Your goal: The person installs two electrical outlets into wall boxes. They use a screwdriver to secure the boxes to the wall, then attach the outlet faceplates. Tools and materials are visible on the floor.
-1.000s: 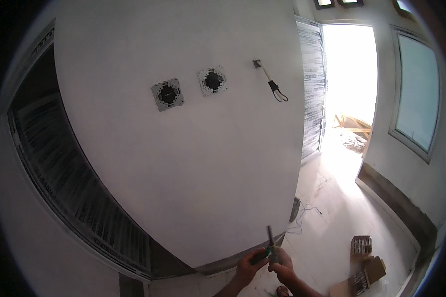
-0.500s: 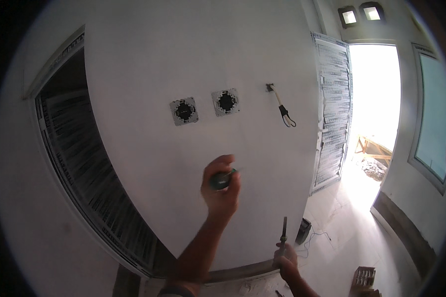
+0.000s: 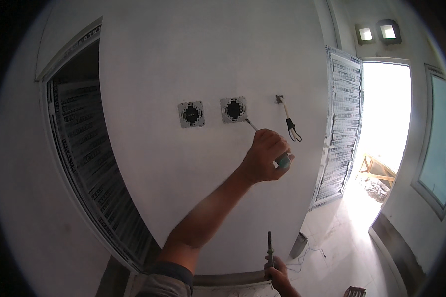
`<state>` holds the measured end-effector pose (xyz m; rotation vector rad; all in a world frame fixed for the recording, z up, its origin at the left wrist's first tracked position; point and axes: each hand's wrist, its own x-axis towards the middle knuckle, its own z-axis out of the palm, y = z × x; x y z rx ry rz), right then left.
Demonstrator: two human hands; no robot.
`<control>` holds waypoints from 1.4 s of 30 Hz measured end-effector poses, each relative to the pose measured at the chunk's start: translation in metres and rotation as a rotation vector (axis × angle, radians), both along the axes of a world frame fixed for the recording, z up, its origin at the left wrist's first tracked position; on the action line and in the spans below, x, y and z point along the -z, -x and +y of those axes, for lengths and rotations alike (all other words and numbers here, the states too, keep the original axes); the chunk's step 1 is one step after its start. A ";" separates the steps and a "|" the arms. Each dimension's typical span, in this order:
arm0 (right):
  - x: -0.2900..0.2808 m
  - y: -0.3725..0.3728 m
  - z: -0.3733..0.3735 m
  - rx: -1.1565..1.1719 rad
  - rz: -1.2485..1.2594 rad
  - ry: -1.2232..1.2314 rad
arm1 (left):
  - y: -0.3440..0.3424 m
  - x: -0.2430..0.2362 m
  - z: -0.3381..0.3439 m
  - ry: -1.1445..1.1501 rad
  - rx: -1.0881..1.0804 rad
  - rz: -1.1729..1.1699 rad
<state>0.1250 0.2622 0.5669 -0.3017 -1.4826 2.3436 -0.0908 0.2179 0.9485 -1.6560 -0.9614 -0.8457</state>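
Note:
My left hand (image 3: 266, 153) grips a green-handled screwdriver (image 3: 281, 160); its tip is at the lower right corner of the right square socket mount (image 3: 234, 109) on the white wall. The other socket mount (image 3: 191, 115) is to its left. To the right, cables (image 3: 291, 123) hang from a small opening in the wall. Low in the view, my right hand (image 3: 275, 269) holds a slim dark tool (image 3: 269, 247) upright, away from the wall fittings.
A dark doorway (image 3: 74, 128) with a film-covered frame is at left. At right are a film-covered door (image 3: 337, 123), a bright opening and a window (image 3: 431, 138). A dark object (image 3: 299, 243) with a thin cord stands at the wall's foot; a box (image 3: 355, 292) is lower right.
My left hand has risen from low beside my right hand to the right socket mount with the screwdriver. My right hand stays low with its tool. The view has tilted upward.

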 end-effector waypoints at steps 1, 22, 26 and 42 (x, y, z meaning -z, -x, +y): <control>-0.004 0.002 0.001 -0.022 0.028 0.009 | 0.000 -0.003 0.002 -0.018 0.011 -0.022; -0.175 0.099 0.029 0.238 0.209 -0.463 | -0.002 0.002 -0.028 -0.270 -0.157 -0.154; -0.230 0.163 0.055 0.435 0.349 -0.741 | -0.010 0.001 -0.007 -0.263 -0.051 -0.286; -0.311 0.192 0.029 0.256 0.605 -0.240 | -0.009 0.002 -0.009 -0.293 -0.099 -0.290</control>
